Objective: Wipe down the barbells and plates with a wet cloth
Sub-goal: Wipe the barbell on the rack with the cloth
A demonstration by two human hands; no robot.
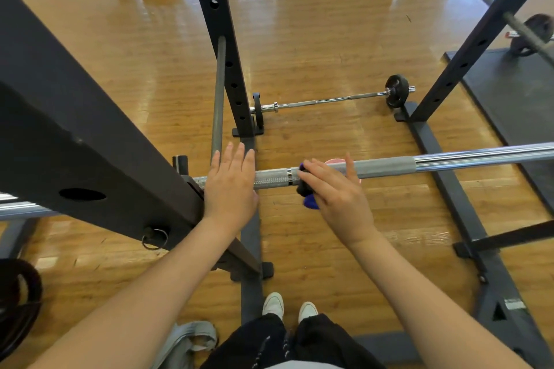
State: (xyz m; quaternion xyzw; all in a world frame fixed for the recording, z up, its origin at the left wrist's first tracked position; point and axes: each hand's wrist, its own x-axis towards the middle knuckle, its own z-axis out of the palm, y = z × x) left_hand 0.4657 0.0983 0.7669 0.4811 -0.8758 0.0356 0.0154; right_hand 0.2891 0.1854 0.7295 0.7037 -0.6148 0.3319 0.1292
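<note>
While her left hand [230, 186] lay flat, fingers straight, on the racked barbell [386, 165], her right hand [335, 192] reached forward. It pressed a dark cloth [306, 193] against the bar, fingers wrapped over it.

Bright daylight from beyond, white glare streaks on the glossy wooden floor [314, 39], wide-angle bending at edges.
</note>
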